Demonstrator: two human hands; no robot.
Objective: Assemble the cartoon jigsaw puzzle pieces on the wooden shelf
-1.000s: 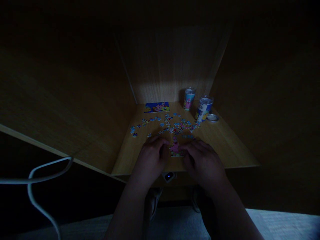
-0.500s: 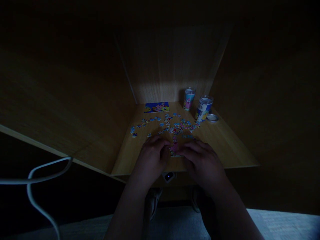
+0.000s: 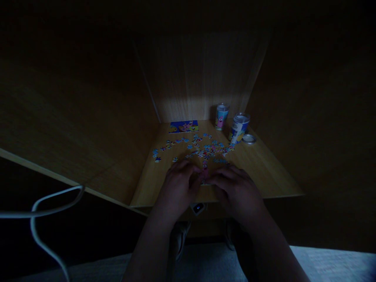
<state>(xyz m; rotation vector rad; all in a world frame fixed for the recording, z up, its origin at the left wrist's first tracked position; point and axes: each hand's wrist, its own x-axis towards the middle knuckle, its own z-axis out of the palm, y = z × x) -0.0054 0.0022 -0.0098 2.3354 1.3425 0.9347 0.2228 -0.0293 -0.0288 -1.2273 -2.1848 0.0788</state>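
A partly joined puzzle section [image 3: 205,166], pink with a cartoon figure's face near its top, lies flat between a person's hands near the front edge of a dim wooden tabletop [image 3: 270,176]. The left hand [image 3: 180,180] and right hand [image 3: 235,183] bend in from either side, fingers curled, fingertips at the section's sides. Whether either grip is clamped on a piece or merely rests against it cannot be told in the gloom.

The fingers cover both flanks of the section and most of its lower part, leaving a narrow pink strip in view; its seams are too dark to trace. Beyond it, loose puzzle pieces [image 3: 202,154], blue, yellow, pink and red, spread in a band, their printed details blurred. A picture card [image 3: 184,126] lies near the back panel [image 3: 199,78], its characters small and murky. At right stand a pink-and-blue canister [image 3: 221,117] and a blue-and-white canister [image 3: 238,129], the latter beside a round lid [image 3: 249,138]. The forearms are cut off by the bottom of the frame.
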